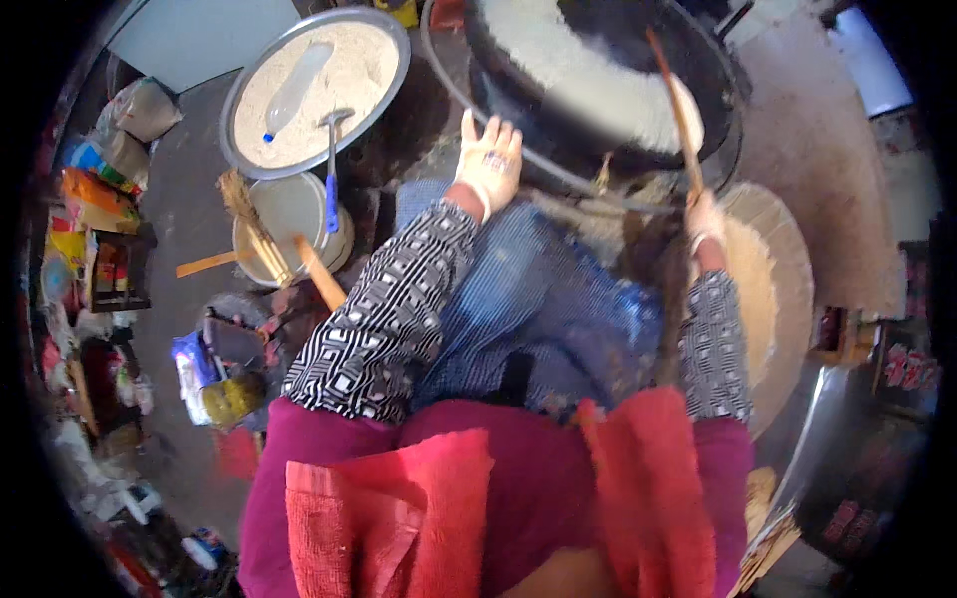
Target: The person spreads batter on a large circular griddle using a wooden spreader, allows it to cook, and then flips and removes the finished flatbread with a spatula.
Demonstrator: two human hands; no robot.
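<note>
My left hand (491, 161), in a pale glove, is spread at the near left edge of a large round griddle (516, 123). Its fingertips are at the metal ring (553, 170) around the griddle; whether they press on it I cannot tell. In my right hand (705, 224), also gloved, is a long thin wooden blade (677, 112), tilted up over the griddle's right side. A pale layer of batter or dough (591, 101) covers a broad curved band of the dark surface. The griddle's far edge is cut off by the picture's top.
Left stands a metal basin (389, 90) of pale meal with a plastic bottle (299, 86) and blue-handled tool (331, 179). Nearer is a bucket (291, 205) with a brush (254, 232). A round tray (785, 247) lies right; blue cloth (538, 299) covers my lap.
</note>
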